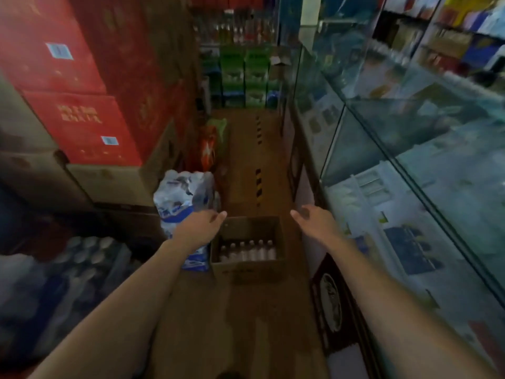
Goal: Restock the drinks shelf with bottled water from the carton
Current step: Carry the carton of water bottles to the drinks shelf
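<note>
Narrow shop aisle floor (246, 165): both hands, left hand (203, 224) and right hand (314, 218), reach with fingers loosely spread and empty either side of the open carton (247, 265); an uneven lift risks tipping its water bottles (247, 251).

Dim narrow aisle, brown floor (246, 149), glass counter (410, 138) right, red boxes (68, 77) left

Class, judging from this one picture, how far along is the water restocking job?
Done: the carton on the floor is open and more than half empty, one row of bottles remaining. In hand: nothing; the left hand and right hand reach toward it, both open. Left: lifting those bottles out and shelving them.
</note>
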The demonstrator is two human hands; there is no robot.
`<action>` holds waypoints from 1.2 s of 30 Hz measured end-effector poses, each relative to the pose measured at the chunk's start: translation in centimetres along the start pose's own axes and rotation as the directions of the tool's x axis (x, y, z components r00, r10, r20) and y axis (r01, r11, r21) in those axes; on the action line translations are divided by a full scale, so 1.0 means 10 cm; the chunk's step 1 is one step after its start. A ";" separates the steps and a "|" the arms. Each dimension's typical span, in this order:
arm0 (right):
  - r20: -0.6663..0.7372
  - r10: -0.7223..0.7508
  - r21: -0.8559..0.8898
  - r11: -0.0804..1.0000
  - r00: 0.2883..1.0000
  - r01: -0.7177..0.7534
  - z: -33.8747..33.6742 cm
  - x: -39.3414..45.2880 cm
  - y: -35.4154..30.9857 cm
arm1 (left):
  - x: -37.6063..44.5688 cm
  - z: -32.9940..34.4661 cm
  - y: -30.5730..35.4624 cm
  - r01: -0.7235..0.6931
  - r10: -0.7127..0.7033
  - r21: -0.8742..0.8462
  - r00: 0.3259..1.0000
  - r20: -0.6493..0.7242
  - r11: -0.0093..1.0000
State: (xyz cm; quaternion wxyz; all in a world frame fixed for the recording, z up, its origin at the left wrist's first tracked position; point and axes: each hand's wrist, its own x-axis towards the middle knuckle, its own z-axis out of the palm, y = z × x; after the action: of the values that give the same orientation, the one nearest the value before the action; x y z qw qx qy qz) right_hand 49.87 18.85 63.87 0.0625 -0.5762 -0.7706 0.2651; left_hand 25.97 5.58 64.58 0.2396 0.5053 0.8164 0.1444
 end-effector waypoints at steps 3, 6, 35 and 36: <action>0.074 0.042 0.022 0.999 0.996 -0.044 0.22 0.69 0.06 | 0.71 0.16 -0.14 0.044 -0.046 0.045 0.998 0.035 0.998; 0.104 0.087 0.060 0.994 0.991 -0.094 0.47 1.31 0.16 | 1.40 0.32 -0.28 0.072 -0.073 0.015 0.993 0.089 0.997; 0.049 0.425 0.055 0.902 0.904 -0.427 4.44 4.50 1.99 | 4.55 4.05 -2.99 0.578 -0.578 0.003 0.815 0.050 0.816; 0.048 0.429 0.053 0.900 0.902 -0.432 4.51 4.53 2.01 | 4.57 4.13 -3.03 0.595 -0.595 0.036 0.804 -0.002 0.803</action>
State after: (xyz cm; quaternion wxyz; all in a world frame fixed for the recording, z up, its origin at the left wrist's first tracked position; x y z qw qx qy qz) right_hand 34.07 49.36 6.28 0.0070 -0.7252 -0.6165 0.3065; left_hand 8.16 32.62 4.04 0.2676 0.2290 0.9348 0.0453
